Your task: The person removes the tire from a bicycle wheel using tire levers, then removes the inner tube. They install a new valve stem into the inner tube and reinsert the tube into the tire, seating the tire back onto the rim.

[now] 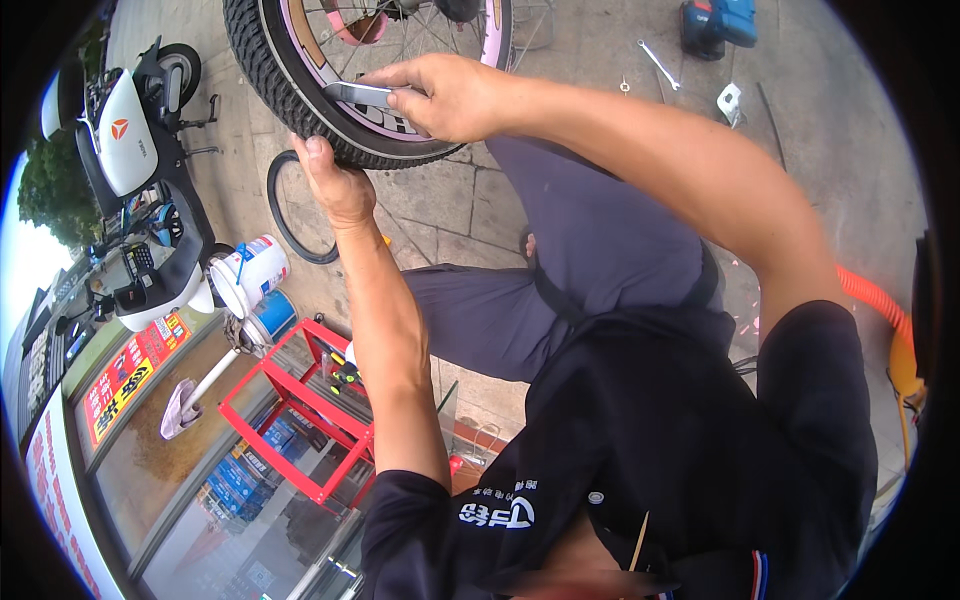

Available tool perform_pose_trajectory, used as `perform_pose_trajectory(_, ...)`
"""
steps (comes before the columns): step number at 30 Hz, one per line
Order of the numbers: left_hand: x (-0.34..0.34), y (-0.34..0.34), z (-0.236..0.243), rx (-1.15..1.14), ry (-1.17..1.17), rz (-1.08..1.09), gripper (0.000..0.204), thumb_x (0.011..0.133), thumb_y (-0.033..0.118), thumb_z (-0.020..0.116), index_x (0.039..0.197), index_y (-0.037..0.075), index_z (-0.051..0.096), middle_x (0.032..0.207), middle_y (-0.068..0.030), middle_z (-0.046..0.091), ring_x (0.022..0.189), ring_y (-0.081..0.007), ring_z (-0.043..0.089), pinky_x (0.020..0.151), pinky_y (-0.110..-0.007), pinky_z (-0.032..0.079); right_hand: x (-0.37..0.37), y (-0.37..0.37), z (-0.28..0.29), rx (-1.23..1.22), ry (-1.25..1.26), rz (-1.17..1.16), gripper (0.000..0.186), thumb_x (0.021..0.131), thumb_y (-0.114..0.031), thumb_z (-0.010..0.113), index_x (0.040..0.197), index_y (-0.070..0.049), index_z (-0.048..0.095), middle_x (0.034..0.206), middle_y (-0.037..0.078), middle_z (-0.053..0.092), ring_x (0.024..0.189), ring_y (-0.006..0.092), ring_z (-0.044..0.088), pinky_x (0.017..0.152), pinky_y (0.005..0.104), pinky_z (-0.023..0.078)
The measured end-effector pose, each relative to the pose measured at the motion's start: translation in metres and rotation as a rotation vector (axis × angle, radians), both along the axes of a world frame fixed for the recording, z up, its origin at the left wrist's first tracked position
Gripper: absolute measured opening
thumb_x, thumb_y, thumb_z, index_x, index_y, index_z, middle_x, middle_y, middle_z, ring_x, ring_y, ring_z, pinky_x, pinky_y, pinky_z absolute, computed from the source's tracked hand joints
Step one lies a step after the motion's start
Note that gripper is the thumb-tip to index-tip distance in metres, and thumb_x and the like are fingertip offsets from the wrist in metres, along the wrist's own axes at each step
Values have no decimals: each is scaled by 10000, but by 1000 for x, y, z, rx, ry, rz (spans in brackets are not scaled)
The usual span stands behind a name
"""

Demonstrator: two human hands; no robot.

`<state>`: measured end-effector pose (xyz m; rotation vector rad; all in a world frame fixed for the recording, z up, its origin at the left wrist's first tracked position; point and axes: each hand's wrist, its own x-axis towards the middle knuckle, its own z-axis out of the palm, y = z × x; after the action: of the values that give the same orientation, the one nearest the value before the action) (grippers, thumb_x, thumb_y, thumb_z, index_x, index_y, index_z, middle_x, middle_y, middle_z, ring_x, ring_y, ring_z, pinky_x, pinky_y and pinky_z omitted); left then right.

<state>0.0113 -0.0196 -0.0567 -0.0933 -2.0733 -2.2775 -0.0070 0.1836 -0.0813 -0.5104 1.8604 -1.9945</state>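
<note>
A bicycle wheel with a knobby black tire (283, 95) and a pink rim (495, 30) fills the top middle. My left hand (335, 182) grips the lower-left outside of the tire, thumb up on the tread. My right hand (445, 100) holds a flat metal tire lever (352, 93), whose tip sits between tire and rim. Below the wheel, a loose black rubber ring (273, 205) lies on the pavement.
A parked white scooter (125, 135) stands left, near buckets (245, 275). A red metal rack (318, 470) is beside a glass shopfront (185, 500). A blue power tool (730, 22), a wrench (660, 65) and an orange hose (870, 295) are on the right.
</note>
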Motion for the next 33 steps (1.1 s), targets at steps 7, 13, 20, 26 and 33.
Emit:
perform_pose_trajectory(7,-8,-24,10,58,-192,-188,620,905,303,711,1385,8,453,1258,-102,607,1154,-235,597,1010,-383,484,2,5,6,-3,-7,-3,405,1006,-137,450,1396,-63,531,762,50,637,707,114,588,683,304,493)
perform_pose_trajectory(13,-8,-15,-4,-46,-91,-57,572,878,376,718,1278,5,544,1160,-94,639,1071,-242,623,974,-385,491,19,-7,19,-52,-63,-89,418,976,-86,418,1373,-49,542,955,152,700,865,190,669,817,339,521)
perform_pose_trajectory(20,2,-6,-13,-54,51,-1,559,912,292,689,1306,-49,487,1186,-146,626,1067,-248,636,943,-352,517,43,-29,26,-81,-100,-209,460,956,-45,396,1412,-37,461,1068,201,665,926,271,673,869,369,515)
perform_pose_trajectory(26,-6,-25,3,99,-163,-260,654,880,355,689,1352,-46,479,1313,-160,581,1198,-290,581,1061,-434,438,36,-6,40,-83,-172,-90,462,951,-39,400,1406,-43,483,1031,169,665,912,204,651,849,327,509)
perform_pose_trajectory(33,-12,-36,-4,164,-188,-323,620,888,294,707,1361,-35,476,1321,-175,578,1230,-312,565,1081,-458,425,39,-11,27,-145,-112,-152,467,952,-45,408,1412,-50,489,954,144,663,822,166,635,800,334,508)
